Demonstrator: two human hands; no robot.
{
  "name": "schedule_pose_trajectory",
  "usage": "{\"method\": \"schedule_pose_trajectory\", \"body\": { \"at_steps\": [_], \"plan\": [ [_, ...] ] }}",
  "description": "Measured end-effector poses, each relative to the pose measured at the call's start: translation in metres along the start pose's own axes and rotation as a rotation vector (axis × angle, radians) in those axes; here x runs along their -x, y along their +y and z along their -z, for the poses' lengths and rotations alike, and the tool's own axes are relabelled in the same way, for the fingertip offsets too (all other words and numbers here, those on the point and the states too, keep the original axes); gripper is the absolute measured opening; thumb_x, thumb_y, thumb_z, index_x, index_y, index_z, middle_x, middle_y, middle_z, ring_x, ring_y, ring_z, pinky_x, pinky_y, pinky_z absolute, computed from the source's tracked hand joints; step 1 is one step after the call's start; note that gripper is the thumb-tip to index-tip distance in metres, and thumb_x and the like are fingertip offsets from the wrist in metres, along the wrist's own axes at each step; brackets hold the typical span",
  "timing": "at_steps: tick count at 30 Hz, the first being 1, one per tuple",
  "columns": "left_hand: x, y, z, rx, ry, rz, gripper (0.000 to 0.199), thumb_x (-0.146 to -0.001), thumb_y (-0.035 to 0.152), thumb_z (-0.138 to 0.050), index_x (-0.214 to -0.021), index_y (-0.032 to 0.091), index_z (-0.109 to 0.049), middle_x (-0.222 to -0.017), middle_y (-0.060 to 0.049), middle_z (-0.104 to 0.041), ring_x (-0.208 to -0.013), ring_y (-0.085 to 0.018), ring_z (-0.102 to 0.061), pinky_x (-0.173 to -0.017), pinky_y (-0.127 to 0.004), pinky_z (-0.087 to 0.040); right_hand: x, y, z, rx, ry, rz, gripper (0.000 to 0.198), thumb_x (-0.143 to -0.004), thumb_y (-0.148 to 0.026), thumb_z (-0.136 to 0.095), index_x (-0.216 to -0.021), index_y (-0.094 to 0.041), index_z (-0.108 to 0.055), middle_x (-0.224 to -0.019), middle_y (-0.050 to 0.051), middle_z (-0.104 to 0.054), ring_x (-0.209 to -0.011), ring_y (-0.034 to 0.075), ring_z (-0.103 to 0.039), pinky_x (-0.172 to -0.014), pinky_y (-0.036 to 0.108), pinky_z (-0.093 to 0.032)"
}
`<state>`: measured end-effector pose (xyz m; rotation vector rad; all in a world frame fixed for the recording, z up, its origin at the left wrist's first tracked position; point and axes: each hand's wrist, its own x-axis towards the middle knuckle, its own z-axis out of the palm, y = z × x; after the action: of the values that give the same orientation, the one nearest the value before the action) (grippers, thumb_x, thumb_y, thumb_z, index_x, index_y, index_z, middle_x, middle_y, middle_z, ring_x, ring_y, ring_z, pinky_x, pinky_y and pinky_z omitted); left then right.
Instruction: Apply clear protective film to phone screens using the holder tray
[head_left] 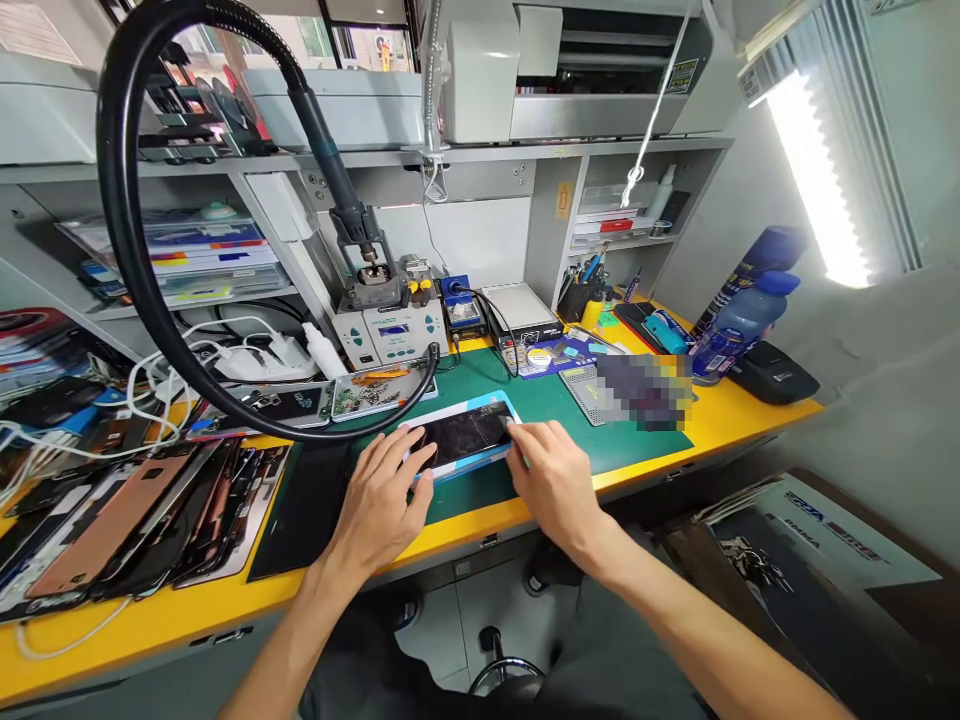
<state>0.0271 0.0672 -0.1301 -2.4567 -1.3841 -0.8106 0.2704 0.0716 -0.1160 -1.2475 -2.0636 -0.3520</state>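
A dark phone with a glossy screen lies on a blue-and-white flat box or tray, on a green mat. Spread fingers of my left hand rest at the phone's left end, with the thumb near the box's front edge. At the phone's right end, my right hand has its fingers curled and pressed together. Whatever those fingertips may hold is hidden.
Stacked phone parts crowd the yellow bench's left side. A thick black hose arches from a rework station. Bottles and a black case stand right. A perforated plate lies beside a blurred patch.
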Motion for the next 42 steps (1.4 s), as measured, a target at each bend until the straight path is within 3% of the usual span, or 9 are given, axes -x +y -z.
{"method": "schedule_pose_trajectory", "body": {
  "at_steps": [5, 12, 18, 24, 28, 33, 38, 42],
  "plan": [
    [-0.006, 0.009, -0.011, -0.079, 0.097, -0.026, 0.026, -0.090, 0.016, -0.056, -0.114, 0.013, -0.065, -0.129, -0.017, -0.067, -0.127, -0.034, -0.060, -0.113, -0.057, -0.045, 0.002, -0.021, -0.012, -0.099, 0.010, 0.126, 0.022, -0.097, -0.006, -0.053, -0.109, -0.013, -0.069, -0.101, 0.008, -0.075, -0.084, 0.023, -0.062, -0.072, 0.037, -0.050],
    [-0.012, 0.018, -0.015, -0.048, 0.140, -0.007, 0.027, -0.088, 0.014, -0.058, -0.115, 0.014, -0.062, -0.126, -0.017, -0.066, -0.124, -0.033, -0.060, -0.112, -0.056, -0.047, 0.004, 0.026, 0.009, -0.099, 0.041, 0.090, 0.023, -0.097, -0.005, -0.053, -0.110, -0.015, -0.069, -0.103, 0.008, -0.077, -0.084, 0.021, -0.063, -0.074, 0.037, -0.049],
    [-0.015, 0.042, -0.022, -0.005, 0.058, -0.011, 0.043, -0.088, 0.016, -0.057, -0.130, 0.021, -0.061, -0.129, -0.014, -0.065, -0.123, -0.035, -0.058, -0.106, -0.058, -0.049, 0.011, 0.032, 0.008, -0.204, -0.073, 0.242, 0.031, -0.096, 0.000, -0.048, -0.115, -0.016, -0.067, -0.119, 0.009, -0.075, -0.107, 0.022, -0.067, -0.083, 0.039, -0.051],
    [-0.011, 0.049, -0.022, 0.019, 0.055, 0.058, 0.043, -0.088, 0.015, -0.055, -0.130, 0.022, -0.064, -0.132, -0.012, -0.066, -0.128, -0.033, -0.057, -0.112, -0.058, -0.047, 0.006, 0.054, 0.012, -0.168, -0.100, 0.307, 0.038, -0.092, 0.006, -0.045, -0.116, -0.014, -0.067, -0.115, 0.011, -0.075, -0.105, 0.023, -0.070, -0.091, 0.040, -0.054],
    [-0.011, 0.050, -0.022, 0.052, 0.075, 0.072, 0.042, -0.087, 0.018, -0.055, -0.128, 0.018, -0.066, -0.131, -0.013, -0.067, -0.128, -0.032, -0.057, -0.115, -0.055, -0.044, -0.002, 0.058, 0.005, -0.190, -0.131, 0.415, 0.036, -0.094, 0.003, -0.047, -0.120, -0.013, -0.066, -0.121, 0.011, -0.074, -0.111, 0.023, -0.069, -0.098, 0.041, -0.053],
    [-0.010, 0.048, -0.023, 0.046, 0.102, 0.089, 0.042, -0.086, 0.019, -0.055, -0.126, 0.017, -0.067, -0.129, -0.013, -0.068, -0.126, -0.031, -0.056, -0.116, -0.053, -0.043, -0.013, 0.057, -0.003, -0.162, -0.127, 0.423, 0.036, -0.096, -0.001, -0.047, -0.122, -0.015, -0.067, -0.118, 0.010, -0.075, -0.105, 0.023, -0.073, -0.093, 0.040, -0.058],
    [-0.008, 0.048, -0.024, 0.055, 0.100, 0.073, 0.042, -0.086, 0.021, -0.055, -0.126, 0.016, -0.067, -0.129, -0.012, -0.067, -0.126, -0.031, -0.056, -0.117, -0.051, -0.041, -0.010, 0.058, -0.001, -0.234, -0.157, 0.514, 0.039, -0.097, -0.003, -0.047, -0.128, -0.019, -0.065, -0.125, 0.007, -0.073, -0.114, 0.023, -0.070, -0.099, 0.040, -0.057],
    [-0.009, 0.047, -0.023, 0.042, 0.105, 0.077, 0.041, -0.086, 0.022, -0.054, -0.124, 0.016, -0.068, -0.128, -0.012, -0.068, -0.124, -0.030, -0.057, -0.117, -0.050, -0.041, -0.027, 0.065, -0.015, -0.204, -0.163, 0.488, 0.037, -0.097, -0.005, -0.046, -0.122, -0.017, -0.070, -0.119, 0.008, -0.075, -0.105, 0.025, -0.074, -0.093, 0.041, -0.061]
  ]
}}
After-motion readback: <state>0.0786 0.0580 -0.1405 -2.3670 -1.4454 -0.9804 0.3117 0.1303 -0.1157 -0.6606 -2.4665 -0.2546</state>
